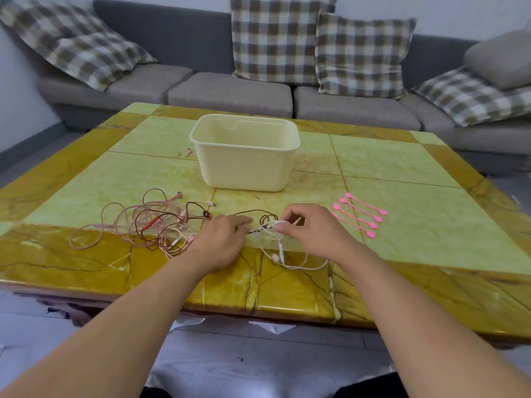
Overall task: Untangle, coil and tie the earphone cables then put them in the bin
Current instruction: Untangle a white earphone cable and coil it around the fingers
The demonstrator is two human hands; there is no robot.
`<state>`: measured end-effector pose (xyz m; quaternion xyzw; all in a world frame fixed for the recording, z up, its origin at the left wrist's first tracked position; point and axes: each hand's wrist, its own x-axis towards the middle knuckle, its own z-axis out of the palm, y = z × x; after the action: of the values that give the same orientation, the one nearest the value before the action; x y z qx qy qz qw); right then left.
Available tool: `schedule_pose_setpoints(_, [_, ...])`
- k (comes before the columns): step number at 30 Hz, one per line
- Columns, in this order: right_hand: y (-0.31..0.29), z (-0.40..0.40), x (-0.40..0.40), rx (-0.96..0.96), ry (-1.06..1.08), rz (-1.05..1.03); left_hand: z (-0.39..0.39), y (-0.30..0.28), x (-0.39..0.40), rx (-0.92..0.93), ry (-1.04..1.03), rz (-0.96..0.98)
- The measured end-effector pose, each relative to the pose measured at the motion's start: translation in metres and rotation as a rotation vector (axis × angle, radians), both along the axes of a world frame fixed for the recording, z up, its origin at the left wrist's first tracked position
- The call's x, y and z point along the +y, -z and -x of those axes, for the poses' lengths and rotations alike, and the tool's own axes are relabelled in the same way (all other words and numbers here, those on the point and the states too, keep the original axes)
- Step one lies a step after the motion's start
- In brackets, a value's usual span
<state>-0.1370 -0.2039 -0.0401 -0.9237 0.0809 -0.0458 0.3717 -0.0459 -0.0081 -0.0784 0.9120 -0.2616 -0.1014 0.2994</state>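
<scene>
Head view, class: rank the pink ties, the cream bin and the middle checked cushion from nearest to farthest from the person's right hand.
Measured from the right hand:
1. Pink ties: on the table just to its right.
2. Cream bin: farther back, at the table's centre, up and left of the hand.
3. Middle checked cushion: on the sofa beyond the table.

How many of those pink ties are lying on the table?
4 pink ties, side by side in a slanted row on the table, right of the right hand and untouched. None seems hidden.

Soft even daylight, faint shadows; wide-angle bending and blur at edges
</scene>
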Motion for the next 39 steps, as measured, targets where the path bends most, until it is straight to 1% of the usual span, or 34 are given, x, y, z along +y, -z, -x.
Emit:
schedule_pose_setpoints(3, [-0.01, 0.01, 0.004, -0.133, 0.026, -0.121, 0.003, -0.007, -0.003, -0.084, -0.071, -0.029])
schedule_pose_setpoints(5, [-0.014, 0.014, 0.003, -0.193, 0.067, -0.189, 0.002, -0.008, 0.0, -0.07, -0.106, -0.008])
schedule_pose_setpoints(7, [-0.016, 0.016, -0.002, -0.216, 0.086, -0.23, 0.001, -0.009, 0.003, -0.009, -0.119, 0.067])
schedule_pose_setpoints(10, [-0.015, 0.018, -0.004, -0.21, 0.05, -0.279, 0.003, -0.016, 0.003, 0.051, -0.124, 0.251])
schedule_pose_setpoints(12, [-0.014, 0.018, -0.003, -0.251, 0.075, -0.319, 0.003, -0.02, 0.005, 0.155, -0.077, 0.316])
schedule_pose_setpoints(15, [-0.017, 0.017, -0.004, -0.398, 0.214, -0.336, 0.006, -0.025, 0.01, 0.3, 0.123, 0.281])
schedule_pose_setpoints(16, [-0.018, 0.017, -0.005, -0.444, 0.271, -0.321, 0.008, -0.025, 0.011, 0.309, 0.153, 0.271])
schedule_pose_setpoints(18, [-0.02, 0.017, -0.009, -0.502, 0.378, -0.318, 0.008, -0.027, 0.013, 0.261, 0.108, 0.279])
schedule_pose_setpoints(20, [-0.019, 0.017, -0.013, -0.485, 0.451, -0.349, 0.006, -0.027, 0.014, 0.234, 0.001, 0.339])
schedule_pose_setpoints(22, [-0.017, 0.016, -0.016, -0.453, 0.497, -0.41, 0.002, -0.027, 0.017, 0.242, -0.058, 0.375])
schedule_pose_setpoints(24, [-0.016, 0.013, -0.016, -0.449, 0.547, -0.525, 0.001, -0.026, 0.018, 0.244, -0.092, 0.351])
schedule_pose_setpoints(25, [-0.018, 0.011, -0.017, -0.463, 0.579, -0.644, 0.001, -0.026, 0.019, 0.233, -0.116, 0.332])
schedule_pose_setpoints(27, [-0.025, 0.01, -0.019, -0.504, 0.611, -0.969, -0.003, -0.023, 0.02, 0.19, -0.187, 0.321])
schedule_pose_setpoints(28, [-0.029, 0.011, -0.021, -0.507, 0.605, -1.074, -0.006, -0.021, 0.022, 0.175, -0.24, 0.332])
schedule_pose_setpoints(29, [-0.031, 0.012, -0.023, -0.491, 0.588, -1.112, -0.007, -0.021, 0.024, 0.156, -0.297, 0.337])
schedule_pose_setpoints(32, [-0.033, 0.015, -0.024, -0.416, 0.495, -1.095, -0.012, -0.018, 0.029, 0.064, -0.455, 0.363])
schedule_pose_setpoints(34, [-0.033, 0.016, -0.022, -0.393, 0.436, -1.069, -0.012, -0.02, 0.028, 0.004, -0.504, 0.38])
schedule_pose_setpoints(36, [-0.035, 0.017, -0.018, -0.352, 0.371, -1.026, -0.01, -0.023, 0.027, -0.05, -0.513, 0.326])
schedule_pose_setpoints(38, [-0.034, 0.017, -0.014, -0.293, 0.277, -0.988, -0.005, -0.026, 0.024, -0.16, -0.434, 0.252])
schedule_pose_setpoints(39, [-0.034, 0.018, -0.012, -0.27, 0.226, -0.967, -0.001, -0.03, 0.021, -0.178, -0.387, 0.298])
